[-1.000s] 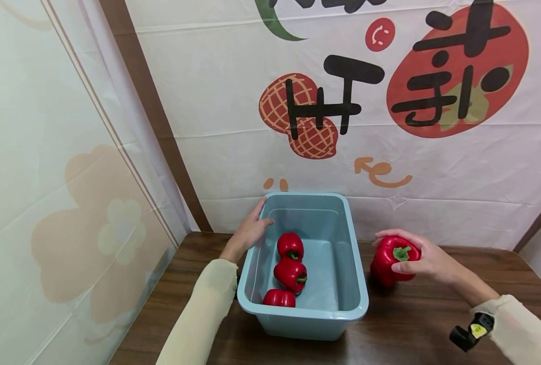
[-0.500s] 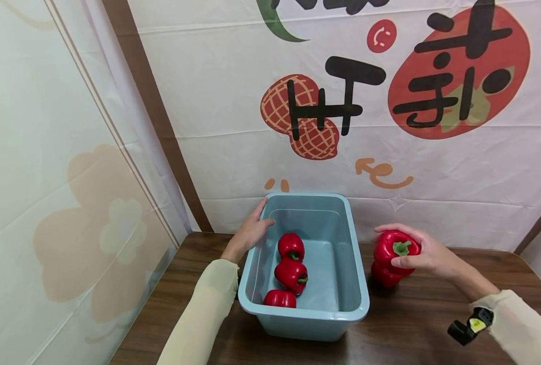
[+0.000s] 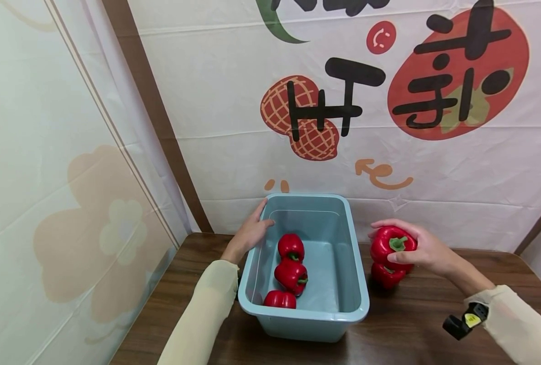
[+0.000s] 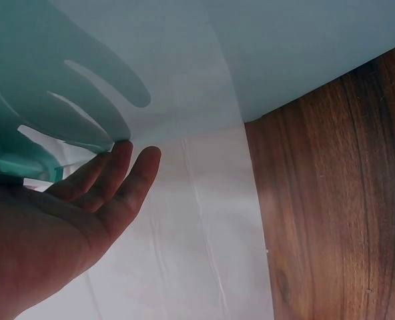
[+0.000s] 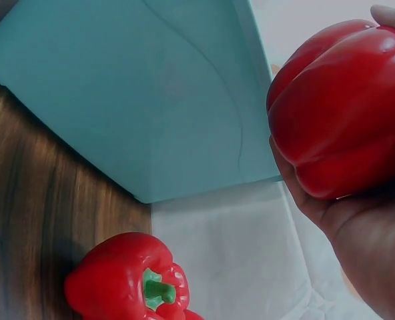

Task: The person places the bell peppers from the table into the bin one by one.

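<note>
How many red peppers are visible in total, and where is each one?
5. Three lie in the blue tub: far, middle, near. The right hand holds one; another sits on the table under it. None seems hidden.

Bin (image 3: 359,299) right half free; peppers (image 3: 291,274) along left.
</note>
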